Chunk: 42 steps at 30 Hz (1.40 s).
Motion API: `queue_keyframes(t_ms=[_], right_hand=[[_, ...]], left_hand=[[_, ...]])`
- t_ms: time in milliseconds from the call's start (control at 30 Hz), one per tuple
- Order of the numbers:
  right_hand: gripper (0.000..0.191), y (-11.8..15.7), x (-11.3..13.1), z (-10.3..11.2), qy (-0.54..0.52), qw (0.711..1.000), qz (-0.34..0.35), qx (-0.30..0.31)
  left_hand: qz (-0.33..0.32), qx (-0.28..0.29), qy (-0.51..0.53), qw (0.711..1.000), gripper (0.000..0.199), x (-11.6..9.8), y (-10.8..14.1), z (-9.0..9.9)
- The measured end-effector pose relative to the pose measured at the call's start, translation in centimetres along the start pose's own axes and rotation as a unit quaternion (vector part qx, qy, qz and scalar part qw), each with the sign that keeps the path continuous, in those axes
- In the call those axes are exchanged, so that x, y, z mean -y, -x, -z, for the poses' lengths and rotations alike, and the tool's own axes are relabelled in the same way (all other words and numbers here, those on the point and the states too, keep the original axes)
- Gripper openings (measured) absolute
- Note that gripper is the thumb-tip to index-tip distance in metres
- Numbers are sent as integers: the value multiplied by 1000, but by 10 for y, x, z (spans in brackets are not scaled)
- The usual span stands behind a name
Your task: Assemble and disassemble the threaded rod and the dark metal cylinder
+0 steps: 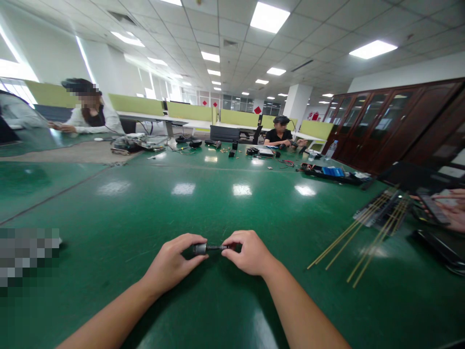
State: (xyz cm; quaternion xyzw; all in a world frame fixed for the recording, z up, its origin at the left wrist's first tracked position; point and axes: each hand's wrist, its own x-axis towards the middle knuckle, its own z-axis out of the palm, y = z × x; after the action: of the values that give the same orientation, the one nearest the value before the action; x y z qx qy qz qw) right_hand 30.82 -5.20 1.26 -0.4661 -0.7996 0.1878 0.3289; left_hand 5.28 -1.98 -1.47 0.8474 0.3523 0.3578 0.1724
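Note:
A small dark cylindrical part with a thin black stem (209,248) is held between both my hands, low over the green table (203,194). My left hand (173,261) pinches the thicker grey end. My right hand (247,252) closes its fingers on the thin stem end. Both forearms reach in from the bottom edge. What the part is exactly is too small to tell.
Several thin yellow rods (366,232) lie to my right beside a dark tray (385,208). Another person's hand (452,213) holds a phone at the right edge. Two people sit at the far side among tools, cables and a blue-filled box (332,172). Wooden cabinets stand back right.

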Motion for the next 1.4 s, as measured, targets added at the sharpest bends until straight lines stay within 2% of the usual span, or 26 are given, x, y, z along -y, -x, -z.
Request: queue_keyframes(t_ms=[1400], right_hand=[[12, 0, -2, 6, 17, 1000, -7, -11]], left_hand=[[6, -20, -4, 1000, 32, 6, 0, 1]])
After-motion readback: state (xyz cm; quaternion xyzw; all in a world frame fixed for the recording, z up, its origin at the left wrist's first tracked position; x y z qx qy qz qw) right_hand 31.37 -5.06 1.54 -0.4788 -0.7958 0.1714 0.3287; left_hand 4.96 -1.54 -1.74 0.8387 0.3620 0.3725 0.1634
